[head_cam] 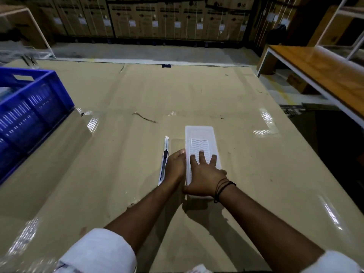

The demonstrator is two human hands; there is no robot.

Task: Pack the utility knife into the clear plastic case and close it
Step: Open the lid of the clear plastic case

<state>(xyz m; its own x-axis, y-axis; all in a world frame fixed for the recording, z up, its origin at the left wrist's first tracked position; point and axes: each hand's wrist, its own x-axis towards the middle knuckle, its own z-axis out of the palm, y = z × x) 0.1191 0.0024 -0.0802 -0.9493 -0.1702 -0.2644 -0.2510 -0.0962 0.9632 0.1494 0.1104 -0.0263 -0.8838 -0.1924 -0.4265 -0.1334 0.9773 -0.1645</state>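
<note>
The clear plastic case lies lengthwise on the cardboard-covered table, a wavy ribbed pattern showing through its top. My right hand rests flat on the near half of the case with fingers spread. My left hand touches the case's left edge, fingers curled against it. The utility knife, slim and silver with a dark slider, lies on the cardboard just left of my left hand, parallel to the case. A faint clear sheet or lid part seems to lie between knife and case.
A blue plastic crate stands at the table's left edge. A wooden bench with a white frame runs along the right. Stacked cardboard boxes line the back wall. Glossy tape strips cross the cardboard surface.
</note>
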